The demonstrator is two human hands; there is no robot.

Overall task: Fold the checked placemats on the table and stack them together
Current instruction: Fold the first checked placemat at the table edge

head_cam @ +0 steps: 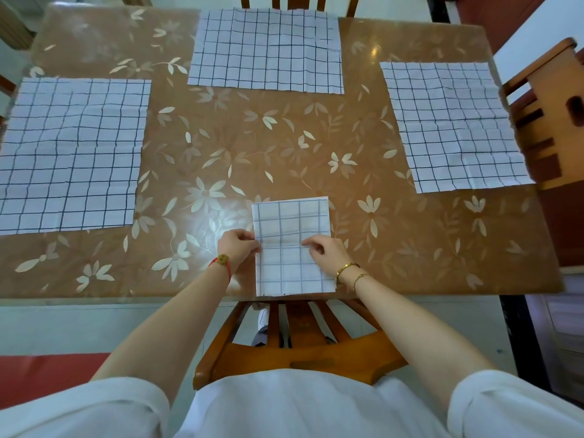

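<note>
A folded white checked placemat (292,222) lies at the near middle edge of the table (237,147). My left hand (235,248) pinches its left edge with curled fingers. On its right side, my right hand (325,251) pinches the cloth the same way. Three more checked placemats lie flat and unfolded: one at the left (72,153), one at the far middle (268,49), one at the right (452,124).
The table has a glossy brown top with a pale flower pattern. A wooden chair (300,352) stands pushed in below the near edge. Another wooden chair (550,115) stands at the right side, and a chair back shows at the far edge.
</note>
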